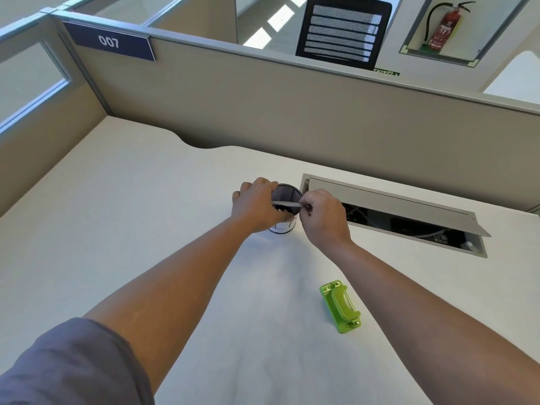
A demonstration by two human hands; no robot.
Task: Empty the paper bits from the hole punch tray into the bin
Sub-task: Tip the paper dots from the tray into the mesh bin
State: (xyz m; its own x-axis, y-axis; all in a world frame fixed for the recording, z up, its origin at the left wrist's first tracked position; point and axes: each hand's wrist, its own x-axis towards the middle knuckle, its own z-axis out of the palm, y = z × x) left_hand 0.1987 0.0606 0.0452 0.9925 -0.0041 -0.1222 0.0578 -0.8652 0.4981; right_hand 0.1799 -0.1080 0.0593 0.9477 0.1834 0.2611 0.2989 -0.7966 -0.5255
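In the head view, a small black mesh bin [287, 197] is standing upright on the white worktop [146, 229], and everything else is placed here from that bin. The left hand [257, 204] is wrapping around the bin's left wall, fingers closed on it, with a grey sleeve [73, 363] showing far back on that arm near the lower left edge of the view. The right hand [324, 217] is sitting just to the right of the bin, its fingers pinched together on a thin, flat grey tray [286, 203], which is lying across the bin's open mouth, reaching from the right rim toward the left hand. Inside the bin, below the tray, a few pale specks are showing against the dark bottom; they are too small to say for certain that they are paper bits. The lower band of the bin is looking white or reflective.

The green hole punch [340, 306] is lying on the worktop well apart from the bin, nearer the person and to the right, with neither hand touching it. Right of the bin and just behind the right hand, a cable hatch [394, 206] in the worktop is standing open, with dark cables inside. Behind the bin a beige partition [263, 112] is rising, carrying a blue plate reading 007 [109, 42] far to the upper left.
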